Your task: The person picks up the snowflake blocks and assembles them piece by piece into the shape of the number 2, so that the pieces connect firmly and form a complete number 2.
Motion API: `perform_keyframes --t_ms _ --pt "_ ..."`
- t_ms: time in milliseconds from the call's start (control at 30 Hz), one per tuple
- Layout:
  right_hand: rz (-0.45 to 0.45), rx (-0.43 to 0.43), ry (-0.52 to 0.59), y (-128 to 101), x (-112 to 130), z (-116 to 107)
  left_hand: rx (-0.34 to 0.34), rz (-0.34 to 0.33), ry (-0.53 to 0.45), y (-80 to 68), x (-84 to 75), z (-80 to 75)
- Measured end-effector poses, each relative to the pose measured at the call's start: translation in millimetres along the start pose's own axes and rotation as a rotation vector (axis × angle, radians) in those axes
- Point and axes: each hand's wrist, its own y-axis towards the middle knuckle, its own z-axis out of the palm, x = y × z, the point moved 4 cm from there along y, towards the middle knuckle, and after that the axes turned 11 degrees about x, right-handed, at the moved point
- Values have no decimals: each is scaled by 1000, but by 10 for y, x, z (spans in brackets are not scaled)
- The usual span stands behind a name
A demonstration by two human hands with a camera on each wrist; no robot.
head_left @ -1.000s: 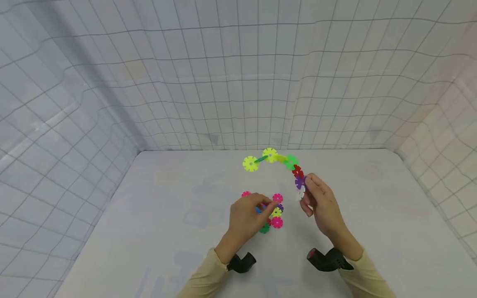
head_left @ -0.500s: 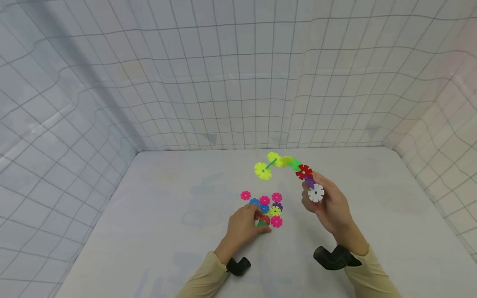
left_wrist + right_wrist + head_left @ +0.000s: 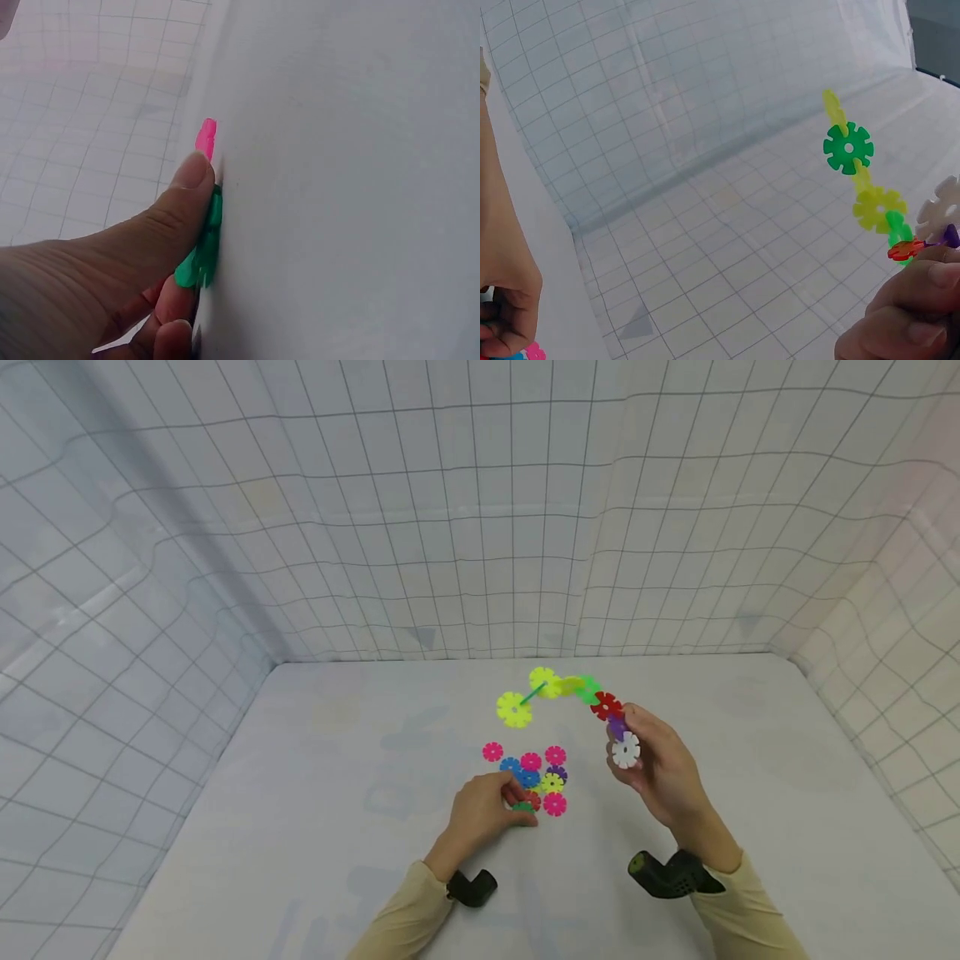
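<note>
My right hand [image 3: 667, 772] grips a curved chain of notched plastic discs near its lower end, around the purple disc [image 3: 617, 727]. A white disc [image 3: 626, 750] ends the chain by my fingers. A red disc [image 3: 606, 706], a light green disc [image 3: 588, 690] and yellow discs lead up to a yellow disc [image 3: 514, 710] at the far end. Low at the table, my left hand [image 3: 480, 810] pinches a green disc [image 3: 210, 240] between thumb and fingers, beside the loose pile. In the right wrist view, a darker green disc [image 3: 848, 148] links two yellow ones.
Loose discs lie together on the white table [image 3: 337, 827]: several pink ones, such as one pink disc [image 3: 555, 804], blue discs [image 3: 529, 778], a yellow disc [image 3: 552, 783] and a red disc [image 3: 532, 800]. White grid-lined sheeting [image 3: 525, 527] encloses the table behind and at both sides.
My left hand has come down and back to the near side of the pile, onto the green disc. The right hand has shifted slightly right, turning the chain so the white disc faces the camera.
</note>
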Motion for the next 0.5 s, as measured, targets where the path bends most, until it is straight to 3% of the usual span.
perform_keyframes --t_ms 200,500 --pt "-10 12 -104 8 -8 5 34 -16 -57 25 103 -13" --pt "-42 10 -130 6 -7 3 57 29 -111 24 133 -70"
